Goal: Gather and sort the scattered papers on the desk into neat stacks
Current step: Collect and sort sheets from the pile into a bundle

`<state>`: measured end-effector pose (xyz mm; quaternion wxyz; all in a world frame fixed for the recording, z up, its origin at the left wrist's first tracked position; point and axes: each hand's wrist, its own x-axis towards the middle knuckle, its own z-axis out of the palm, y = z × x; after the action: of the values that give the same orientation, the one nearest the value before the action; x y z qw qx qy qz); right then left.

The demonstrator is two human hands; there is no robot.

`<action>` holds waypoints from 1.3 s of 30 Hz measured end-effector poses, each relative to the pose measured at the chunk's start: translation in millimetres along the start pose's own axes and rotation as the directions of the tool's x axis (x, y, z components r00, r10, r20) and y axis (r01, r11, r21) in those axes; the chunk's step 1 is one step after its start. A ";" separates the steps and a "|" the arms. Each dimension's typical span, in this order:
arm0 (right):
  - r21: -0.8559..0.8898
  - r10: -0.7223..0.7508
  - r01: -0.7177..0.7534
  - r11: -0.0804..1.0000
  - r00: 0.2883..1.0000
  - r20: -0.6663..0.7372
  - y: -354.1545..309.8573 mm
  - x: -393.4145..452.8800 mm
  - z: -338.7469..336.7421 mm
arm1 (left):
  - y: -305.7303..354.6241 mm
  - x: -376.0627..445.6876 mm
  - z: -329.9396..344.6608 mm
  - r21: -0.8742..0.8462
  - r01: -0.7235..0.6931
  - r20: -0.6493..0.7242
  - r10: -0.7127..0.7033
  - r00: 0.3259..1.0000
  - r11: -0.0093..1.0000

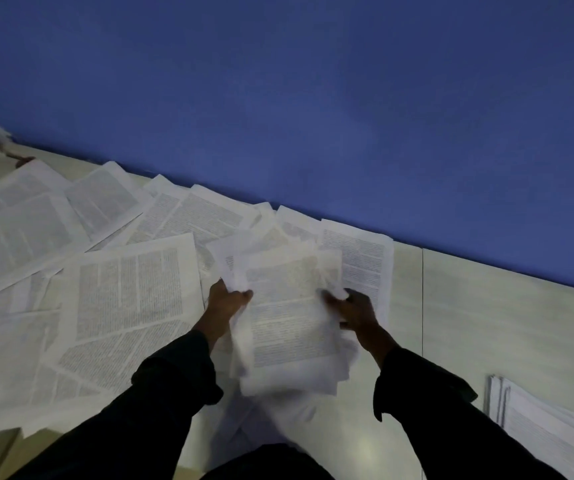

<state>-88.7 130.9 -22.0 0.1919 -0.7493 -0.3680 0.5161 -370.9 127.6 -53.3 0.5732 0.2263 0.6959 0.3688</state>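
I hold a loose bundle of printed sheets [289,323] above the pale desk [503,317], in the middle of the view. My left hand [225,301] grips the bundle's left edge, thumb on top. My right hand [356,311] grips its right edge. The bundle is blurred and its sheets are uneven. Several more printed papers [112,271] lie scattered and overlapping across the left half of the desk, up to the wall. One sheet [365,258] lies just behind the bundle.
A neat stack of papers [541,431] sits at the desk's lower right. A blue wall [313,98] runs along the desk's far edge. A seam [422,306] crosses the desk to the right of my hands. Small objects [15,157] lie at the far left.
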 end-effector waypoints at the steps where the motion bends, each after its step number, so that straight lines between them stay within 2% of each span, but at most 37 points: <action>1: -0.096 0.017 -0.040 0.995 0.974 -0.226 2.3 6.0 -3.4 | -1.8 0.7 -2.7 0.106 -0.029 0.008 0.028 1.000 0.994; 2: -0.199 0.023 -0.107 0.974 0.924 -0.383 1.8 6.8 -7.5 | -2.2 -1.0 -5.3 0.186 -0.066 0.029 0.061 0.998 0.980; 3: -0.283 0.068 -0.219 0.934 0.884 -0.462 3.6 8.4 -9.8 | -2.1 -4.4 -7.5 0.241 -0.109 0.051 0.100 0.994 0.964; 5: -0.317 0.207 -0.386 0.867 0.855 -0.475 3.6 3.5 -9.7 | 0.9 -10.3 -9.9 0.284 -0.198 0.035 0.196 0.980 0.938; 6: -0.318 0.239 -0.412 0.854 0.853 -0.463 2.5 0.9 -8.0 | 2.0 -10.1 -9.3 0.308 -0.255 0.003 0.268 0.964 0.916; 8: -0.327 0.236 -0.404 0.854 0.862 -0.449 0.7 2.1 0.1 | 1.3 -5.2 -5.4 0.412 -0.313 -0.039 0.360 0.932 0.856; 11: -0.344 0.226 -0.386 0.856 0.878 -0.422 -8.8 6.4 12.5 | 3.9 -5.7 0.3 0.508 -0.293 -0.072 0.379 0.922 0.810; 15: -0.431 0.210 -0.368 0.824 0.905 -0.371 -21.9 13.5 10.2 | 12.4 -6.3 -3.7 0.489 -0.186 -0.170 0.303 0.938 0.852; 17: -0.384 0.201 -0.345 0.856 0.908 -0.368 -22.9 16.1 12.2 | 11.5 -1.7 -9.9 0.438 -0.131 -0.265 0.267 0.926 0.889; 19: -0.292 0.213 -0.355 0.888 0.881 -0.423 -26.0 16.2 17.5 | 12.1 2.5 -14.3 0.339 -0.089 -0.321 0.204 0.925 0.936; 22: -0.184 0.276 -0.390 0.902 0.851 -0.448 -36.8 15.2 25.8 | 12.3 7.2 -15.8 0.223 -0.087 -0.188 0.131 0.973 0.971; 24: -0.157 0.314 -0.410 0.899 0.850 -0.424 -43.5 13.1 29.8 | 16.9 3.8 -10.3 0.250 -0.104 -0.079 0.127 0.989 0.963; 29: -0.197 0.305 -0.411 0.890 0.858 -0.413 -46.7 11.9 36.5 | 15.7 8.1 10.9 0.385 -0.175 0.088 0.152 0.984 0.906; 33: -0.331 0.275 -0.419 0.846 0.873 -0.403 -46.5 10.8 39.9 | 13.0 14.3 21.3 0.540 -0.171 0.065 0.161 0.985 0.824; 35: -0.329 0.262 -0.400 0.856 0.882 -0.390 -51.3 11.0 48.1 | 13.4 14.8 25.7 0.574 -0.161 0.042 0.168 0.985 0.803; 37: -0.272 0.281 -0.393 0.878 0.885 -0.372 -56.7 9.0 52.8 | 12.2 15.6 26.2 0.606 -0.141 0.047 0.142 0.989 0.782; 39: -0.087 0.299 -0.346 0.934 0.891 -0.342 -54.3 11.3 48.0 | 14.7 12.2 26.9 0.614 -0.139 0.065 0.126 0.990 0.777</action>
<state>-149.6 170.5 -11.8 0.1059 -0.8862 -0.2384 0.3828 -349.6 152.6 -51.6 0.4476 0.4531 0.7545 0.1582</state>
